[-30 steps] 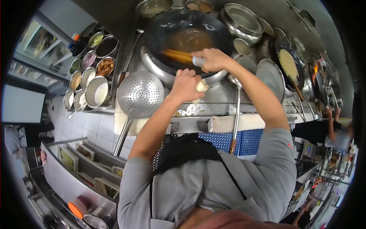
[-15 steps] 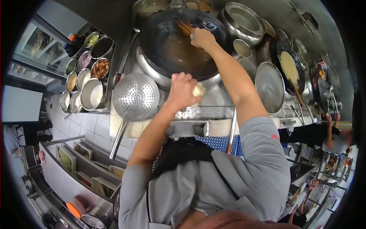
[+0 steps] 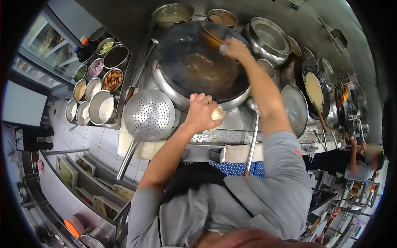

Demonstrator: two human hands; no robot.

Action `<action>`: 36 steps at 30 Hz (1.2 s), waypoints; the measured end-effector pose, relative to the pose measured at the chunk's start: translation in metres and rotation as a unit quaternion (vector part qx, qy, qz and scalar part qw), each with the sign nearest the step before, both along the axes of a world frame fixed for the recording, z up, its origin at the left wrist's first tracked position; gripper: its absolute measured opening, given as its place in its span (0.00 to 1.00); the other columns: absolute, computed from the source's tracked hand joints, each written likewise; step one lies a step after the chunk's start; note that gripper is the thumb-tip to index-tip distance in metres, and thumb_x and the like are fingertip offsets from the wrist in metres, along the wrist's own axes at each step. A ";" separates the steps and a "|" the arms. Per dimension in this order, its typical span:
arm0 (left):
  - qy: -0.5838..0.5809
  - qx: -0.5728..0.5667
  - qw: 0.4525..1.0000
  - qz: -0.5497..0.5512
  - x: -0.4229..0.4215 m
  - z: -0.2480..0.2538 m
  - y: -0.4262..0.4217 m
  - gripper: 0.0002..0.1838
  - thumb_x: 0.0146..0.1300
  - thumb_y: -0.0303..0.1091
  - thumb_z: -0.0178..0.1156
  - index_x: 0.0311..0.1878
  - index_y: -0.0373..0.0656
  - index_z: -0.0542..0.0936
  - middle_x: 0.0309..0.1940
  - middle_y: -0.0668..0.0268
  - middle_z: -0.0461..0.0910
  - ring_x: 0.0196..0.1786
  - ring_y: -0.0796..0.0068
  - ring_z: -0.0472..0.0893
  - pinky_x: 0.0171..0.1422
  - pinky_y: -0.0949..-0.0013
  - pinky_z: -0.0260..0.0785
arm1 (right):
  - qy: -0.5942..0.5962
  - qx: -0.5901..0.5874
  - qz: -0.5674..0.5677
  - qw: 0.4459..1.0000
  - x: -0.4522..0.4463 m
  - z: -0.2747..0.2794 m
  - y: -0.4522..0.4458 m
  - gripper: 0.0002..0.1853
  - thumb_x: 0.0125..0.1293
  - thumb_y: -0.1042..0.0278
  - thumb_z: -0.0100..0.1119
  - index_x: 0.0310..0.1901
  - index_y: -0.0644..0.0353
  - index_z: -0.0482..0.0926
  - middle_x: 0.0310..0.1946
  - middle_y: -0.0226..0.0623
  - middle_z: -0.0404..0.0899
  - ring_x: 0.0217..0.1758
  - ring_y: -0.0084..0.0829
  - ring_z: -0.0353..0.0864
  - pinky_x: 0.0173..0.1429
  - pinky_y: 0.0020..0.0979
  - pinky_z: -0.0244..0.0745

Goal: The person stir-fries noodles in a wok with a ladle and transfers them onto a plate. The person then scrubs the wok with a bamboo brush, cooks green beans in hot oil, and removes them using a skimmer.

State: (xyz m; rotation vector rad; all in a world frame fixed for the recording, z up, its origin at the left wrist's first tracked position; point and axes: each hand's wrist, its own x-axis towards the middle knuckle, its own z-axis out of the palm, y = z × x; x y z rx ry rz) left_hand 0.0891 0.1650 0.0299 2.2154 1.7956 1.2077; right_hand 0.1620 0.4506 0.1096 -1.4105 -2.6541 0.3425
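Observation:
My right hand (image 3: 236, 49) is closed around a bamboo wok brush (image 3: 211, 39), with its bristles against the far inner wall of a large dark wok (image 3: 173, 62). Brownish liquid (image 3: 206, 68) lies in the wok's bottom. At the near rim my left hand (image 3: 200, 112) is closed on a bunched pale cloth (image 3: 218, 113), gripping the wok's edge through it. Fingers on the wok side partly hide where cloth and rim meet. To the left of this hand rests a perforated strainer (image 3: 149, 115), and to the right lies a long-handled ladle (image 3: 253, 136).
Metal bowls of ingredients (image 3: 112, 79) stand on the left. Pots (image 3: 173, 14) line the back, and a stack of metal basins (image 3: 271, 39) sits behind right. Further right, another wok holds pale food (image 3: 314, 93), near a flame (image 3: 345, 94). A co-worker (image 3: 359, 165) stands at far right.
My right hand has shifted right along the wok's far wall with the brush. The liquid has swirled, and the camera view has tilted so the scene sits lower. My left hand keeps its hold.

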 end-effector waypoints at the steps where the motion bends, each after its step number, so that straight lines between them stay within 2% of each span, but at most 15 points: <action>1: 0.010 -0.002 1.000 0.006 -0.002 0.002 0.001 0.18 0.32 0.46 0.69 0.26 0.44 0.84 0.30 0.63 0.77 0.41 0.63 0.74 0.52 0.58 0.59 | 0.081 -0.027 -0.013 0.996 -0.026 -0.019 -0.004 0.22 0.55 0.56 0.65 0.53 0.45 0.84 0.50 0.49 0.84 0.55 0.48 0.82 0.61 0.45 0.75; 2: 0.018 -0.009 1.000 0.008 -0.003 0.003 0.000 0.18 0.32 0.46 0.69 0.26 0.44 0.84 0.30 0.63 0.78 0.41 0.63 0.74 0.52 0.58 0.59 | 0.087 -0.055 -0.041 0.994 -0.042 0.001 -0.051 0.22 0.55 0.56 0.65 0.53 0.47 0.84 0.50 0.49 0.84 0.57 0.48 0.82 0.62 0.44 0.75; 5: 0.023 -0.022 0.999 0.010 0.002 0.010 -0.003 0.19 0.32 0.46 0.68 0.26 0.42 0.84 0.31 0.61 0.79 0.42 0.61 0.74 0.52 0.58 0.59 | 0.040 -0.009 0.008 0.999 -0.040 -0.023 -0.092 0.21 0.56 0.59 0.62 0.53 0.50 0.83 0.48 0.51 0.84 0.56 0.50 0.82 0.62 0.45 0.76; 9: 0.021 -0.027 0.999 0.010 0.001 0.014 -0.005 0.20 0.32 0.46 0.68 0.27 0.41 0.85 0.30 0.62 0.79 0.42 0.61 0.74 0.52 0.58 0.59 | -0.058 0.040 0.125 0.990 0.040 -0.005 -0.125 0.24 0.55 0.62 0.63 0.57 0.49 0.80 0.45 0.49 0.85 0.52 0.50 0.83 0.59 0.45 0.78; 13: 0.002 0.006 1.000 -0.003 -0.001 0.008 -0.003 0.18 0.34 0.47 0.70 0.26 0.43 0.83 0.29 0.63 0.75 0.40 0.61 0.73 0.50 0.59 0.57 | -0.191 0.013 0.061 0.980 0.105 0.035 -0.108 0.24 0.54 0.63 0.66 0.55 0.52 0.80 0.47 0.50 0.84 0.53 0.49 0.83 0.59 0.45 0.78; 16: -0.016 0.025 1.000 -0.005 0.000 0.000 0.001 0.18 0.33 0.45 0.71 0.26 0.43 0.83 0.28 0.63 0.75 0.39 0.62 0.73 0.49 0.58 0.58 | -0.133 0.133 0.028 0.982 0.088 0.017 -0.032 0.20 0.57 0.60 0.65 0.50 0.58 0.79 0.46 0.50 0.85 0.52 0.44 0.85 0.55 0.43 0.80; 18: 0.015 0.004 1.000 0.009 -0.002 0.003 -0.001 0.18 0.32 0.45 0.71 0.27 0.42 0.84 0.29 0.63 0.77 0.41 0.61 0.74 0.50 0.57 0.59 | -0.081 -0.001 0.004 0.997 0.019 0.036 -0.017 0.20 0.60 0.51 0.59 0.45 0.58 0.85 0.43 0.48 0.86 0.49 0.42 0.86 0.50 0.44 0.80; 20: 0.034 0.003 0.999 0.004 0.002 0.006 0.001 0.19 0.32 0.45 0.71 0.28 0.42 0.84 0.30 0.62 0.78 0.42 0.60 0.75 0.50 0.56 0.59 | -0.009 0.035 0.030 0.999 -0.032 0.021 -0.023 0.18 0.56 0.56 0.62 0.45 0.56 0.87 0.45 0.44 0.86 0.50 0.44 0.86 0.52 0.41 0.81; 22: 0.043 -0.012 0.999 0.004 0.008 0.008 -0.003 0.19 0.34 0.45 0.71 0.29 0.42 0.85 0.31 0.61 0.79 0.41 0.59 0.76 0.50 0.55 0.60 | -0.022 0.023 -0.003 0.999 -0.057 0.018 -0.073 0.17 0.54 0.64 0.64 0.45 0.58 0.87 0.46 0.46 0.86 0.51 0.43 0.86 0.54 0.41 0.82; 23: 0.049 -0.022 0.999 0.010 0.009 0.012 -0.001 0.19 0.35 0.45 0.71 0.29 0.42 0.85 0.32 0.60 0.80 0.41 0.58 0.76 0.50 0.55 0.60 | 0.028 0.054 -0.012 0.998 -0.056 0.002 -0.091 0.16 0.54 0.66 0.64 0.45 0.61 0.87 0.46 0.47 0.86 0.50 0.44 0.87 0.53 0.41 0.83; 27: 0.075 -0.037 0.996 0.023 0.013 0.017 -0.004 0.21 0.38 0.47 0.72 0.31 0.40 0.85 0.31 0.58 0.79 0.40 0.56 0.78 0.49 0.54 0.61 | -0.032 -0.019 0.055 0.998 -0.014 -0.007 -0.143 0.16 0.52 0.68 0.65 0.43 0.63 0.85 0.41 0.50 0.86 0.47 0.46 0.87 0.51 0.40 0.82; 30: 0.079 -0.042 0.996 0.020 0.014 0.017 -0.003 0.21 0.38 0.48 0.71 0.31 0.40 0.84 0.31 0.58 0.79 0.40 0.55 0.79 0.49 0.54 0.62 | -0.108 -0.052 0.085 0.989 0.056 0.016 -0.155 0.18 0.54 0.68 0.64 0.46 0.62 0.85 0.45 0.49 0.86 0.50 0.45 0.86 0.52 0.41 0.83; 33: 0.070 -0.030 0.997 0.013 0.013 0.016 0.000 0.20 0.38 0.47 0.70 0.29 0.40 0.83 0.29 0.59 0.78 0.39 0.55 0.77 0.49 0.55 0.60 | -0.201 0.004 0.059 0.978 0.104 0.043 -0.134 0.17 0.54 0.67 0.64 0.47 0.62 0.85 0.44 0.48 0.86 0.50 0.44 0.86 0.52 0.41 0.82; 35: 0.054 -0.010 0.998 0.007 0.012 0.016 0.001 0.17 0.38 0.45 0.69 0.26 0.42 0.83 0.27 0.61 0.76 0.38 0.57 0.75 0.49 0.56 0.59 | -0.162 0.083 0.003 0.983 0.107 0.025 -0.078 0.18 0.55 0.67 0.64 0.48 0.61 0.85 0.45 0.47 0.86 0.51 0.44 0.86 0.53 0.41 0.82; 36: 0.053 -0.004 0.999 0.002 0.011 0.014 0.002 0.17 0.37 0.45 0.70 0.26 0.42 0.82 0.27 0.61 0.76 0.37 0.58 0.74 0.50 0.56 0.58 | -0.163 0.055 -0.004 0.985 0.092 0.030 -0.051 0.18 0.54 0.66 0.65 0.48 0.59 0.85 0.46 0.46 0.86 0.52 0.43 0.86 0.54 0.41 0.82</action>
